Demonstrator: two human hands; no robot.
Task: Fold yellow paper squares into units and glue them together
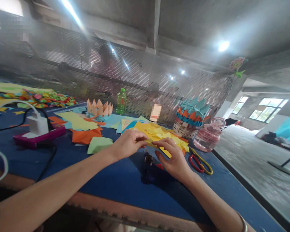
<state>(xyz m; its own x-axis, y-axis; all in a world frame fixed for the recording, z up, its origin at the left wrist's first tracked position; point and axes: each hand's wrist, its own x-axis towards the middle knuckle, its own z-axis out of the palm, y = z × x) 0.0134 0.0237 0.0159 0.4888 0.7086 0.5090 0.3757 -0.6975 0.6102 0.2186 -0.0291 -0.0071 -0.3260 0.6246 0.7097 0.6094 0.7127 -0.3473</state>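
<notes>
My left hand (129,143) is pinched shut at the near edge of some folded yellow paper (148,141), fingertips and thumb close together. Across from it, my right hand (172,158) touches the same paper with its fingertips, its thumb apart and lower. Behind both hands spreads a pile of folded yellow paper pieces (159,130), with orange sheets under its right side. Below the fingers, on the blue table, is a small dark object (148,158) with a red part beside it; its kind is unclear. Scissors (200,162) with red and yellow handles lie right of my right hand.
At right stand a pink water bottle (207,135) and a paper-topped container (182,127). A peach folded-paper piece (99,109) and green bottle (121,101) stand behind. A purple power strip (40,137) with cables lies left, near coloured sheets (85,136). A perforated screen (135,71) borders the table.
</notes>
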